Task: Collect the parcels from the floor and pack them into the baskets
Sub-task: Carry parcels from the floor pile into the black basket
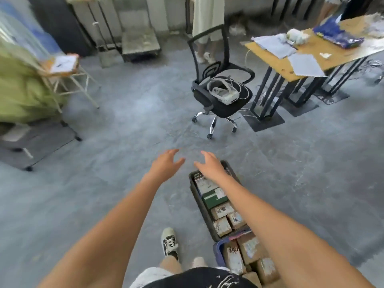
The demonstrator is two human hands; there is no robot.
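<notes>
Surroundings: black mesh swivel office chair ahead on the grey concrete floor, carrying a white headset. Wooden counter on black metal legs to its right, strewn with papers. Green bulky sack on a flat trolley at far left.

Black plastic basket sits on the floor below the right forearm, filled with brown cardboard parcels and one green box; blue plastic basket just behind it, also packed.

Left hand and right hand extended forward, fingers spread, each grip released (holding nothing). Right hand is over the black basket's far rim.

Open floor ahead and left.
</notes>
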